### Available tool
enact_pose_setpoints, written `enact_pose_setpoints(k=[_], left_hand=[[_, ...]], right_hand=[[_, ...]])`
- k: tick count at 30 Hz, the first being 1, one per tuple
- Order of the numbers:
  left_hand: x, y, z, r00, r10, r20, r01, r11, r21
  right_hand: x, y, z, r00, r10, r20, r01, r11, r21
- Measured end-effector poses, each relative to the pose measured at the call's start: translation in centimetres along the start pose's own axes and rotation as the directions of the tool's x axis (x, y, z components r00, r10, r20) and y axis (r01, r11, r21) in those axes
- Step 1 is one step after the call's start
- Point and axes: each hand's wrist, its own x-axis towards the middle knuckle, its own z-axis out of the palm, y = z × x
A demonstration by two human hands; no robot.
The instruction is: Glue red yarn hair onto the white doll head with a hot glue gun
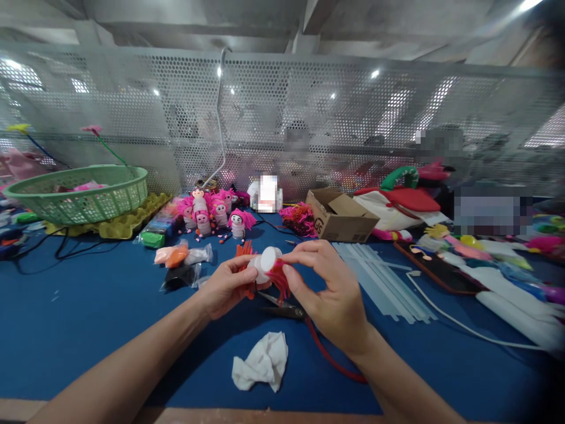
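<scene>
My left hand [220,285] is closed around a small white bottle-shaped doll body [261,271], its round white end turned up toward me. Red and pink yarn strands [279,284] hang from the side of this body, and orange yarn [244,249] sticks out behind my left fingers. With thumb and forefinger, my right hand [333,291] pinches the red yarn close to the white end. Under the hands lie scissors [282,308] with dark metal blades and a red handle, partly hidden by my right hand. A crumpled white tissue [261,361] rests nearer to me.
Several pink-haired dolls [202,224] stand at the back, near bagged clay [176,255]. A green basket [83,197] sits on an egg tray at left. Right of centre are a cardboard box [342,221], translucent sticks [382,282] and a white cable [445,312]. A perforated screen [265,118] stands behind.
</scene>
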Motion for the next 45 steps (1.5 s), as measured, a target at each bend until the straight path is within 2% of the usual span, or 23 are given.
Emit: enact_pose_setpoints(k=[8,13,16,21,26,35,40,45], left_hand=[[-0.07,0.11,0.16,1.0,-0.001,-0.012,0.001,1.0,0.006],[-0.05,0.18,0.2,1.0,0.002,-0.002,-0.002,1.0,-0.01],[-0.02,0.24,0.12,1.0,0.006,0.007,-0.006,1.0,-0.017],[0.02,0.21,-0.22,1.0,-0.008,0.01,0.008,1.0,-0.01],[0.06,0.1,-0.36,1.0,-0.003,0.025,0.003,1.0,-0.008],[0.04,0.12,-0.35,1.0,-0.015,0.008,0.015,1.0,0.006],[0.02,0.11,-0.27,1.0,-0.019,0.02,0.019,1.0,-0.002],[0.05,0.09,-0.3,1.0,-0.018,0.019,0.018,1.0,0.001]], right_hand=[[-0.01,0.0,0.3,1.0,-0.015,0.016,0.016,1.0,-0.024],[0.12,-0.07,0.11,1.0,0.012,-0.008,-0.012,0.999,0.041],[0.21,-0.01,-0.02,0.994,0.11,-0.002,-0.109,0.989,0.103],[0.25,0.48,0.0,0.933,0.327,0.151,-0.354,0.907,0.227],[0.22,0.75,-0.05,0.886,0.413,0.21,-0.462,0.824,0.329],[0.16,0.38,0.12,0.927,0.349,0.138,-0.375,0.876,0.305],[0.1,0.34,0.03,0.939,0.315,0.14,-0.343,0.898,0.274],[0.24,0.3,0.08,0.979,0.187,0.082,-0.201,0.953,0.228]])
